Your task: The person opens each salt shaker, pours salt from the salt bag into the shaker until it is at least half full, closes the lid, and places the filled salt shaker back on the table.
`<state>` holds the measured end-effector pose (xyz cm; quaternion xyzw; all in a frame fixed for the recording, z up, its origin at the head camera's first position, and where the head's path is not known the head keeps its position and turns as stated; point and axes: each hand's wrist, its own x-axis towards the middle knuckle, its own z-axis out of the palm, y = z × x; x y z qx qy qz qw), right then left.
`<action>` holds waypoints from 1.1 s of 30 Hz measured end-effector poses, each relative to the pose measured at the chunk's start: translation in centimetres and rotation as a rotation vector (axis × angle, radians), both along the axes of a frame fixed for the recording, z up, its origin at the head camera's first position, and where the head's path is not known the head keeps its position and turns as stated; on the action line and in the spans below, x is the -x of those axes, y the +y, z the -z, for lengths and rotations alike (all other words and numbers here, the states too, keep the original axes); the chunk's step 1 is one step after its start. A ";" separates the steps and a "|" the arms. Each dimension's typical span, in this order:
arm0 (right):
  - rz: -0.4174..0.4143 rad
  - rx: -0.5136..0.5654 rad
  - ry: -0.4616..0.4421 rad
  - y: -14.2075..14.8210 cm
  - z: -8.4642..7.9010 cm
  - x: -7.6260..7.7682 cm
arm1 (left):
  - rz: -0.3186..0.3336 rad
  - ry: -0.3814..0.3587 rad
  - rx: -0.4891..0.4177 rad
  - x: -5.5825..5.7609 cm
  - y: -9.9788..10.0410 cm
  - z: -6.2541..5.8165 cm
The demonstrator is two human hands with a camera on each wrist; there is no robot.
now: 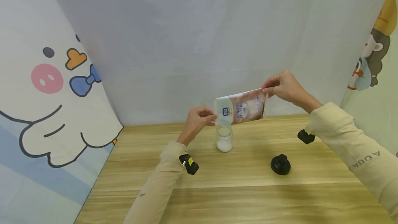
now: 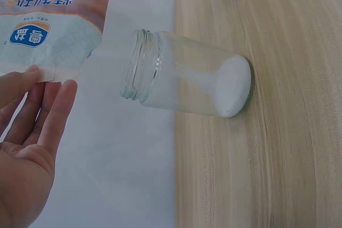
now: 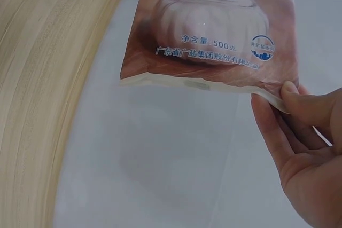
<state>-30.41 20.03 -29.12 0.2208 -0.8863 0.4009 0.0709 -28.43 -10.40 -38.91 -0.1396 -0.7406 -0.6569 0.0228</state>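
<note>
Both hands hold a printed salt bag (image 1: 245, 108) tilted above the table, its pale end lower and to the left. My left hand (image 1: 199, 118) pinches the pale end between thumb and fingers. At the bag's far bottom corner, my right hand (image 1: 284, 87) pinches the edge, higher up. Under the pale end stands an open glass jar (image 1: 224, 136), upright on the table. White salt (image 2: 233, 86) covers the jar's bottom, and in the left wrist view a thin white stream runs down inside it. The bag's corner (image 2: 88, 57) is right over the jar's mouth.
A black lid (image 1: 281, 164) with a knob lies on the wooden table (image 1: 236, 196), to the right of and nearer than the jar. Behind the table hangs a pale cloth (image 1: 202, 44). Cartoon-printed cloths hang at the left and right sides.
</note>
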 end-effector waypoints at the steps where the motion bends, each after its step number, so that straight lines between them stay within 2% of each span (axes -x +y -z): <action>1: 0.001 -0.001 -0.001 0.0 0.0 0.0 | 0.000 -0.001 -0.002 0.0 0.0 0.0; 33: -0.021 0.012 -0.039 0.6 0.4 0.1 | 0.013 0.009 -0.010 0.4 0.5 0.7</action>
